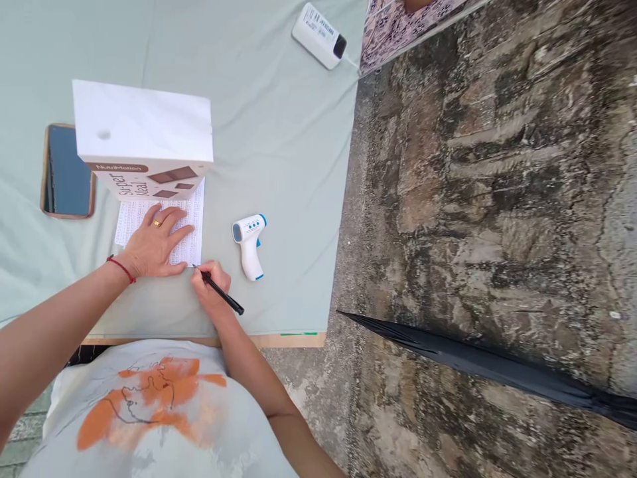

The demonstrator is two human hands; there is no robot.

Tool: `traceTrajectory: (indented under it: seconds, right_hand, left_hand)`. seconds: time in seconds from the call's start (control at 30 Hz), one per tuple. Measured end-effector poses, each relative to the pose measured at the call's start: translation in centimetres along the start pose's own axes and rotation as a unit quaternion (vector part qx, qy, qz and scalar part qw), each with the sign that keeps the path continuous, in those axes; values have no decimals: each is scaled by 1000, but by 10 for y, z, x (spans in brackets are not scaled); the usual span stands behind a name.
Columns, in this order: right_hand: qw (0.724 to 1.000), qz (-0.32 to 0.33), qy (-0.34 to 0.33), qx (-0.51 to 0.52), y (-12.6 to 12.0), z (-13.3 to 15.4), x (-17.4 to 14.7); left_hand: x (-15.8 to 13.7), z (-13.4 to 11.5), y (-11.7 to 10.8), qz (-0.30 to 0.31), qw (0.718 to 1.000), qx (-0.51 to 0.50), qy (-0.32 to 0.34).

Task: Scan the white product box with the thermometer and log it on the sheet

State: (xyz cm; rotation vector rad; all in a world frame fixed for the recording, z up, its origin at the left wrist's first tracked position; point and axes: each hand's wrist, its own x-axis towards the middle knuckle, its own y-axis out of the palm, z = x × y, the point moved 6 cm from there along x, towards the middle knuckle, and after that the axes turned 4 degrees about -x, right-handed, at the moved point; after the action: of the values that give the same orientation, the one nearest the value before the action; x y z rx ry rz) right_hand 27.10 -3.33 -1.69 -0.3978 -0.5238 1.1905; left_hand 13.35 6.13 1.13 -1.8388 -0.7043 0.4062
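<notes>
My left hand (156, 242) lies flat with its fingers spread on a sheet of paper (195, 229) covered in rows of small print or writing. A ring is on one finger and a red cord circles the wrist. My right hand (212, 279) grips a black pen (223, 297), whose tip meets the paper's lower right corner. Just behind the paper stands a white and brown box (144, 136) marked "NutriMotion", hiding the sheet's far end. To the right of my right hand, a white and blue infrared thermometer (249, 245) rests on the cloth.
A smartphone (68, 171) with a brown edge lies left of the box. Farther back is a white device (319, 36) with a label and a cable. Pale green cloth (288, 166) covers the table. Stony ground (472, 199) and a folded dark umbrella-like object (472, 365) are at right.
</notes>
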Motion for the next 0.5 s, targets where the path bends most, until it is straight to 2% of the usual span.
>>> traceTrajectory:
  seconds: [0.17, 0.3, 0.5]
  right_hand:
    - [1000, 9, -2, 5, 2, -2, 0]
    - [1000, 29, 7, 1, 3, -5, -2]
    - [1000, 17, 1, -1, 2, -4, -1]
  left_hand:
    - [0, 1, -2, -8, 1000, -30, -4]
    - [1, 1, -1, 8, 1000, -8, -10]
    - [0, 0, -1, 2, 1000, -1, -2]
